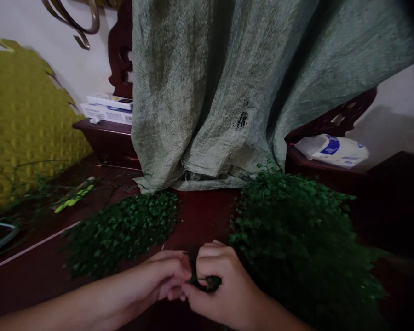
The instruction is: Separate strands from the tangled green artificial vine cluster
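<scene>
My left hand (162, 276) and my right hand (221, 285) meet low in the middle of the head view, fingertips close together. Between them is a small dark green sprig (212, 282); my right hand's fingers curl round it, and my left fingertips pinch its near end. A low pile of green leafy pieces (124, 230) lies on the dark red wooden surface (207, 214) to the left. To the right spreads a larger, bushier heap of green plants (296, 234).
A grey-green woven sack (207, 92) hangs behind the piles. White boxes (106, 110) sit back left, a tissue pack (341, 149) back right. At left are a yellow bumpy mat (24, 119), a yellow-green handled tool (74, 197), loose stems and a thin pale rod (34, 246).
</scene>
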### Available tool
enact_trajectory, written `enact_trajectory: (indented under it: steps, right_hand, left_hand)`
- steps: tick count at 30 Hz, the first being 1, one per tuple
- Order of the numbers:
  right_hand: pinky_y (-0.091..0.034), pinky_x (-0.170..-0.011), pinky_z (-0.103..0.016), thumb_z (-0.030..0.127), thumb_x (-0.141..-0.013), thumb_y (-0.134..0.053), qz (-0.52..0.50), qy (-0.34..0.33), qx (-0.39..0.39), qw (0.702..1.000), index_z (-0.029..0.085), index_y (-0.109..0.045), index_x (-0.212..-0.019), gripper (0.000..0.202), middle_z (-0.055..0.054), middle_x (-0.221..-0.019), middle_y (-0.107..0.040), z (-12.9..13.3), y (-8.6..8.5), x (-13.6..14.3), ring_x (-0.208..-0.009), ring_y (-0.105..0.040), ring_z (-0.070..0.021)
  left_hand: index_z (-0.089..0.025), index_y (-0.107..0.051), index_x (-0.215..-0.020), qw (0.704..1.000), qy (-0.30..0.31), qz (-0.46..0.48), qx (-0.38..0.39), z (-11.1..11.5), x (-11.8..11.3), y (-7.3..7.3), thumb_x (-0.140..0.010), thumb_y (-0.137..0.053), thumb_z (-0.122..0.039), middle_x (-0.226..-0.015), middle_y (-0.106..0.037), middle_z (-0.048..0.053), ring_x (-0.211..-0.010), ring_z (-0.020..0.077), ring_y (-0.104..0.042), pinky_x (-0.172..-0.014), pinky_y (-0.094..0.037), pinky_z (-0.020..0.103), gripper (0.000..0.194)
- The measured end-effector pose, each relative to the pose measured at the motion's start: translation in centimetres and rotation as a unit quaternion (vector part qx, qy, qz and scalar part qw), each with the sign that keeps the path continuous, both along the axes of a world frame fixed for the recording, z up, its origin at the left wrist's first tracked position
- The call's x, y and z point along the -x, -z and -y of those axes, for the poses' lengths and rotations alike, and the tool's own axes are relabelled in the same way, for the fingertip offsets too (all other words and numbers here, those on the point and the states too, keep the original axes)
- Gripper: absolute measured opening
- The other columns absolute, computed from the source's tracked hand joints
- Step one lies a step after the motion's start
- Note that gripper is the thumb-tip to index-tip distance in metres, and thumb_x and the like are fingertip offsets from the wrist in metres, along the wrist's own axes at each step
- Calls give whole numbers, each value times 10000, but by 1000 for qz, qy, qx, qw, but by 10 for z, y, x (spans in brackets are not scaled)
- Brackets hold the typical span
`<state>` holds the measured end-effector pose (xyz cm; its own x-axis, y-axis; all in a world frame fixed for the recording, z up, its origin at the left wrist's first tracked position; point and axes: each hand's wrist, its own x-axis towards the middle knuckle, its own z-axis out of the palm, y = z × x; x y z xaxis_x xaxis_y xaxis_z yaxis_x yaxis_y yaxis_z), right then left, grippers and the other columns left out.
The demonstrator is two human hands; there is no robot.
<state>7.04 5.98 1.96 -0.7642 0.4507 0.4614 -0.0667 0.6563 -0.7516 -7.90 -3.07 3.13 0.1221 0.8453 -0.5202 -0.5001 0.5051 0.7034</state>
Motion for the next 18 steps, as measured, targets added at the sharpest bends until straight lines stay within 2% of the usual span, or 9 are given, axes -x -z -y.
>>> enact_trajectory:
  steps: [5, 11, 18]
  right_hand:
    - [-288, -588, -239, 135, -659, -647, -20, 3, -3, 1000, 179, -351, -525, 327, 95, -518, -387, 0, 3, 2, -511, -381, -69]
    - [-287, -579, -254, 158, -675, -646, -7, 1, -18, 1000, 174, -350, -486, 352, 94, -492, -370, 2, 6, 3, -484, -357, -69]
    - [-251, -546, -259, 163, -662, -592, -15, 2, -27, 1000, 172, -288, -488, 350, 95, -486, -317, 2, 8, 3, -460, -325, -62]
  left_hand:
    - [-191, -513, -594, 1000, -3, -17, 21, -1, -2, -7, -549, -652, -234, -653, -435, -56, -713, 131, -399, -669, -350, 227, 152]
    - [-187, -529, -623, 1000, 4, -20, 7, -2, -2, -3, -579, -667, -230, -659, -402, -59, -695, 125, -344, -626, -313, 214, 151]
    - [-182, -546, -621, 1000, -5, -21, 10, 2, -5, -5, -576, -658, -210, -694, -421, -50, -733, 129, -372, -650, -340, 202, 123]
